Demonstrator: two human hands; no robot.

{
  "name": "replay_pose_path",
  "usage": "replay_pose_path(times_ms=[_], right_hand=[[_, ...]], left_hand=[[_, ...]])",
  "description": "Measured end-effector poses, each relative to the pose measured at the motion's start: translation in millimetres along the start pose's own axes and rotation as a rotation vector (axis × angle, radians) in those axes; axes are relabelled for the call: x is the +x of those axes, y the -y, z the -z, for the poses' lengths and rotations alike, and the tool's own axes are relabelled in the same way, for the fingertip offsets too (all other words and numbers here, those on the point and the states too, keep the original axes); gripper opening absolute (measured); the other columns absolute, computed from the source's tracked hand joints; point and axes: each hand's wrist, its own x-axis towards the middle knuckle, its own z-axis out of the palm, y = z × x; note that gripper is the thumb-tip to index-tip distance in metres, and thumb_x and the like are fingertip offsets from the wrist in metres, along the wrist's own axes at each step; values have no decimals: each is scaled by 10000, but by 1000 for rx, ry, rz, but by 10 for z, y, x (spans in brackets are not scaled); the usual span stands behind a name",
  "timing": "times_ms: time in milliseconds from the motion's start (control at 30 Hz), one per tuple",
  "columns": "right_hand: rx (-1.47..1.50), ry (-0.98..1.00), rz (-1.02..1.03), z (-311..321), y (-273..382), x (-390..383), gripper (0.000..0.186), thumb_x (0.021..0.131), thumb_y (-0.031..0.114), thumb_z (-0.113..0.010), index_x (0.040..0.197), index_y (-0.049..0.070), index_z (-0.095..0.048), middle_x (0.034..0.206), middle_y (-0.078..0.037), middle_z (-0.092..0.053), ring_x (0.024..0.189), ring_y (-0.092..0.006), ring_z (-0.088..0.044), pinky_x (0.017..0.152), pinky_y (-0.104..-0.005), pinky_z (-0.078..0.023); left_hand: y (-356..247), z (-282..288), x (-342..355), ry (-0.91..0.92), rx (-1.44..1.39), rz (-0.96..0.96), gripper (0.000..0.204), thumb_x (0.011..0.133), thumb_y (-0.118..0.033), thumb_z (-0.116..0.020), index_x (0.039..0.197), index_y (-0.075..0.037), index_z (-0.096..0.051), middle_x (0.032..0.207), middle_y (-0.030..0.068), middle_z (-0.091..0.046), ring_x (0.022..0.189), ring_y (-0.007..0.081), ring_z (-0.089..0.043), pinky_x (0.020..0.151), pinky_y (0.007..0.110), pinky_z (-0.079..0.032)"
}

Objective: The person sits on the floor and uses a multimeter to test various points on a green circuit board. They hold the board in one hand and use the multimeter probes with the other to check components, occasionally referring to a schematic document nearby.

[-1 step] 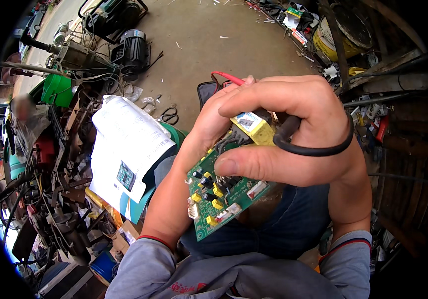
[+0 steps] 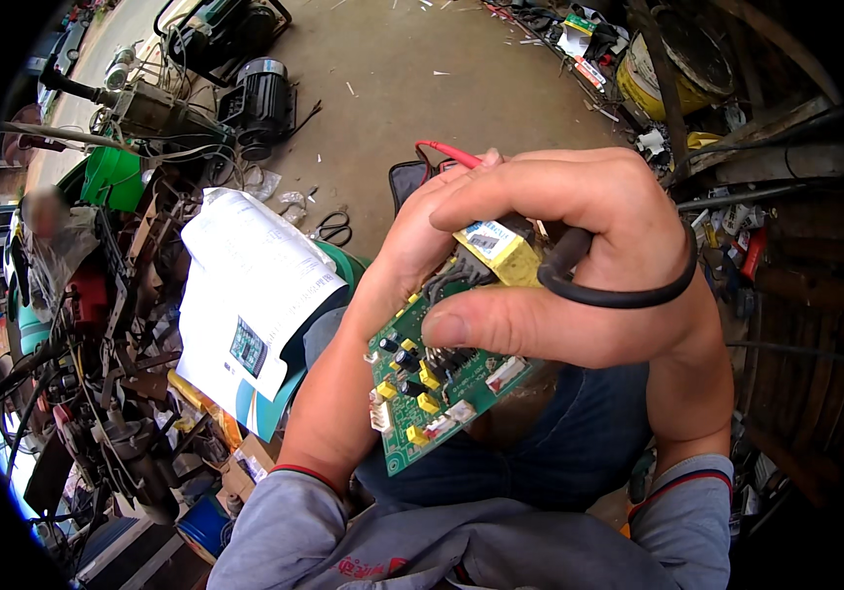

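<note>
The person is holding a green circuit board point(image 2: 436, 393) up close in front of the chest, above the lap, and both forearms are rising from the lower edge in grey sleeves. The left hand point(image 2: 412, 256) is reaching up behind the board and supporting it from the far side, its fingers mostly hidden, so how tightly it is closing cannot be told. The right hand point(image 2: 579, 265) is curling across the top of the board, the thumb lying flat along the board's upper edge and the index finger stretching leftward above it. This hand is gripping a black cable point(image 2: 618, 290) that is looping around its fingers, and it is partly covering a yellow component point(image 2: 497, 251) on the board. A white printed sheet point(image 2: 245, 295) is lying just left of the left forearm, and scissors point(image 2: 333, 228) are resting on the concrete floor point(image 2: 422, 88) beyond it.
</note>
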Motion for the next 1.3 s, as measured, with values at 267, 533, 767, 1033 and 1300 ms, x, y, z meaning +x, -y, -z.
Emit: replay_pose_path(times_ms=[267, 533, 767, 1033, 1300], right_hand=[[32, 1, -14, -8, -7, 4, 369, 678, 13, -789, 994, -74, -620, 906, -164, -683, 829, -238, -662, 757, -315, -503], [33, -20, 5, -22, -33, -3, 378, 671, 11, -794, 998, -72, -622, 913, -165, -683, 833, -235, -661, 762, -317, -501], [20, -10, 0, -17, -24, 5, 378, 669, 18, -797, 993, -72, -624, 909, -165, -682, 831, -235, -662, 761, -316, -502], [16, -4, 7, -15, -23, 5, 370, 673, 12, -791, 990, -73, -620, 908, -168, -683, 828, -240, -666, 761, -317, -506], [21, -6, 59, -20, -68, 11, 351, 681, 8, -783, 982, -72, -622, 907, -168, -684, 831, -239, -669, 765, -316, -509]], left_hand=[[58, 79, 36, -95, 18, -8, 309, 968, -327, -508, 994, -34, -602, 885, 34, -641, 770, 86, -591, 699, 239, -470], [26, 23, 6, -89, -7, 5, 304, 971, -320, -503, 996, -32, -598, 901, 41, -642, 792, 97, -602, 708, 249, -480], [47, 78, 38, -27, -28, -5, 305, 978, -310, -488, 1014, -32, -607, 891, 30, -638, 783, 91, -596, 707, 248, -475], [44, 59, 18, -38, -31, -3, 293, 978, -306, -489, 991, -39, -610, 874, 20, -634, 768, 85, -589, 697, 249, -471], [43, 51, 20, -46, -46, 8, 287, 972, -301, -504, 983, -36, -612, 873, 27, -636, 768, 92, -590, 698, 255, -474]])
